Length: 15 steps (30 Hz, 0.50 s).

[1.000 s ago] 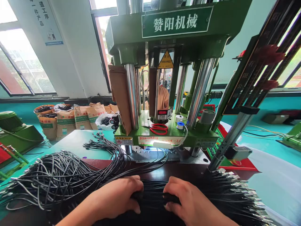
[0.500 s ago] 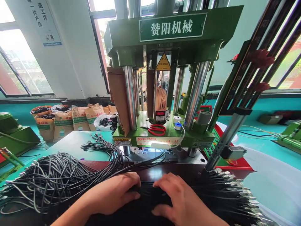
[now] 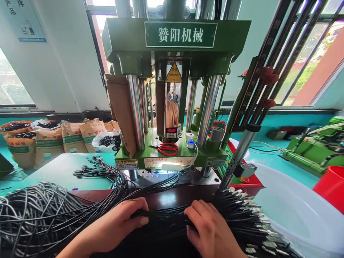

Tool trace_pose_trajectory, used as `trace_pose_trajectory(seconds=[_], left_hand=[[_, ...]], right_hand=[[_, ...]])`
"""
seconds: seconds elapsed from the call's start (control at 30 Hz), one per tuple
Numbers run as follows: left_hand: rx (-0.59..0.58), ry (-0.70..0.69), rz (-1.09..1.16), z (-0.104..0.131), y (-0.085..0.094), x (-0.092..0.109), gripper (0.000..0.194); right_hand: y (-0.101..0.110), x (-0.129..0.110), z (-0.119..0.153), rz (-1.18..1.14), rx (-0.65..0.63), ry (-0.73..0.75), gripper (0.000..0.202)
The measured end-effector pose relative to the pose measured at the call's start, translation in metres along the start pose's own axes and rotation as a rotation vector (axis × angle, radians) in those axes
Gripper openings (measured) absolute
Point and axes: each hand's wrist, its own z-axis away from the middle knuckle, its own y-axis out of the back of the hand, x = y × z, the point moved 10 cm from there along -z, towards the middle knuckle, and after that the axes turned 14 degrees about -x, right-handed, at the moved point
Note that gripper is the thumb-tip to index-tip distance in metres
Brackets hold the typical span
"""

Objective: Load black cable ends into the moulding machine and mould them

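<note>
Both of my hands rest on a thick bundle of black cables (image 3: pixel 166 224) lying across the dark bench in front of me. My left hand (image 3: pixel 118 224) grips the bundle from the left with its fingers curled over the strands. My right hand (image 3: pixel 211 231) presses and grips the same bundle just to the right. The cables fan out into metal-tipped ends (image 3: pixel 249 215) on the right and a loose tangle (image 3: pixel 37 215) on the left.
A green vertical moulding press (image 3: pixel 172 89) stands right behind the bench, with red scissors (image 3: pixel 167 148) and tape rolls on its base. A white plastic tub (image 3: pixel 292 215) sits at right, a red bucket (image 3: pixel 331 184) beyond. Sacks (image 3: pixel 51 141) line the left wall.
The view has swung right and slightly closer. My hands have shifted along the cable bundle, the right one sliding down and regripping; both stay on the cables.
</note>
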Motion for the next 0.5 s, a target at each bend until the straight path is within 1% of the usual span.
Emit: trace_pose_trajectory(seconds=[0.07, 0.13, 0.23, 0.3, 0.4, 0.5], left_hand=[[-0.006, -0.012, 0.014, -0.001, -0.001, -0.002, 0.022], [-0.012, -0.017, 0.020, -0.002, -0.002, -0.004, 0.024], [0.009, -0.028, 0.020, -0.004, -0.004, -0.007, 0.024], [0.025, -0.032, 0.018, -0.005, -0.005, -0.009, 0.023], [0.030, -0.069, 0.019, -0.006, -0.008, -0.005, 0.020], [0.025, -0.115, 0.034, -0.006, -0.010, 0.000, 0.016]], right_hand=[[0.004, -0.002, 0.005, 0.057, 0.041, 0.029, 0.018], [0.003, 0.001, 0.010, 0.092, 0.061, 0.037, 0.021], [-0.006, 0.023, 0.019, 0.089, 0.039, -0.026, 0.024], [-0.008, 0.037, 0.025, 0.101, 0.031, -0.052, 0.028], [0.003, 0.047, 0.030, 0.160, 0.090, -0.048, 0.033], [0.013, 0.052, 0.028, 0.210, 0.153, -0.042, 0.035]])
